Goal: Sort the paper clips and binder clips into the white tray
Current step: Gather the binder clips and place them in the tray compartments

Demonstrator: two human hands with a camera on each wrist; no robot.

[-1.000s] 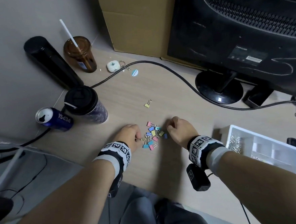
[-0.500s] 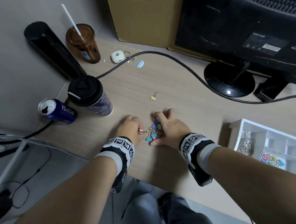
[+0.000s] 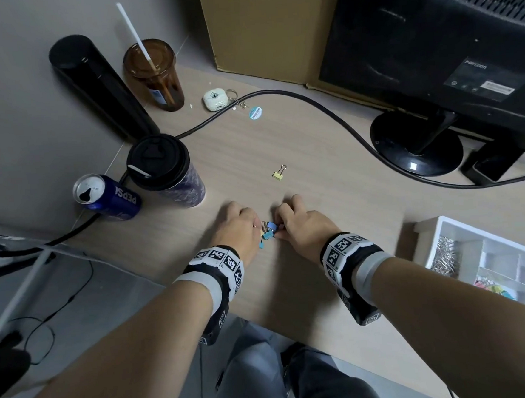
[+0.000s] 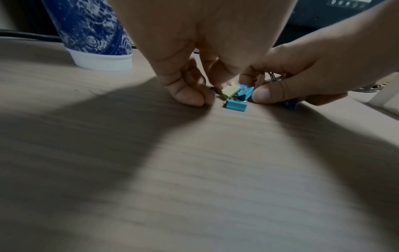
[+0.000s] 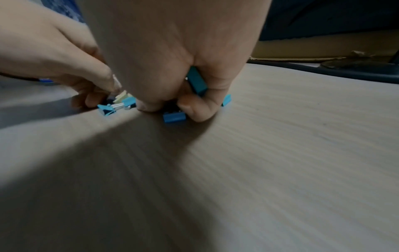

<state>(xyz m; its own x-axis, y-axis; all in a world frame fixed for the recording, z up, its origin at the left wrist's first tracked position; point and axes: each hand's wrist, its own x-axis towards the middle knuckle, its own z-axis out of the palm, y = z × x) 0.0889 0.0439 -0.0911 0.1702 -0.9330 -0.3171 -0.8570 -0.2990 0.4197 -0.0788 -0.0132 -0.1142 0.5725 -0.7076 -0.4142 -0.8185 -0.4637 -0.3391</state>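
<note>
Small coloured binder clips [image 3: 268, 231] lie bunched on the wooden desk between my two hands. My left hand [image 3: 241, 226] curls its fingers against the left side of the bunch, pinching clips beside a pale yellow clip [image 4: 231, 89] and a blue clip [image 4: 236, 104]. My right hand [image 3: 298, 222] grips several clips; a blue clip [image 5: 196, 81] is tucked inside its curled fingers, another blue clip [image 5: 173, 117] lies under them. One yellow binder clip [image 3: 279, 173] lies alone farther back. The white tray [image 3: 443, 222] at the right holds paper clips [image 3: 443, 254] and coloured binder clips [image 3: 494, 285] in separate compartments.
Left of the hands stand a lidded cup [image 3: 166, 171], a Pepsi can [image 3: 107, 197], a black cylinder [image 3: 98, 86] and a brown tumbler with a straw [image 3: 154, 75]. A black cable [image 3: 326, 110] crosses the desk to the monitor stand [image 3: 416, 147]. A cardboard box [image 3: 268, 27] stands behind.
Both hands have drawn together, sweeping the scattered clips into a tight bunch, and their fingers have curled round them. The head view has shifted slightly.
</note>
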